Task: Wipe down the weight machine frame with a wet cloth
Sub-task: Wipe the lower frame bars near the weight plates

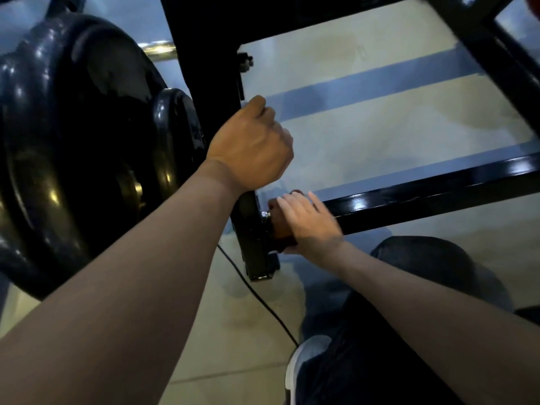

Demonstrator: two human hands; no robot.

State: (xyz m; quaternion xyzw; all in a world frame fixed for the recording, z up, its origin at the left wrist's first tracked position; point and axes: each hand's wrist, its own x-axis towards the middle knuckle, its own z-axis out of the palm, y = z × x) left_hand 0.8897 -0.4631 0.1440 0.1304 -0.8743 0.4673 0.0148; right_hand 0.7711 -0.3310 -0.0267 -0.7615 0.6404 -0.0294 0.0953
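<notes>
The weight machine frame is glossy black steel: an upright post (204,54) runs down the middle and a low horizontal bar (423,194) reaches right from its foot. My left hand (251,147) grips the upright post at mid-height, fingers curled round its far edge. My right hand (306,220) presses a dark reddish-brown cloth (277,226) against the joint where the bar meets the post, with fingers laid over the cloth. Most of the cloth is hidden under that hand.
Large black weight plates (73,147) hang on a chrome sleeve at the left, close to my left forearm. A black cable (257,293) trails across the pale floor below the post. My knee (432,264) and shoe (306,361) are at lower right. Another frame bar (496,54) crosses upper right.
</notes>
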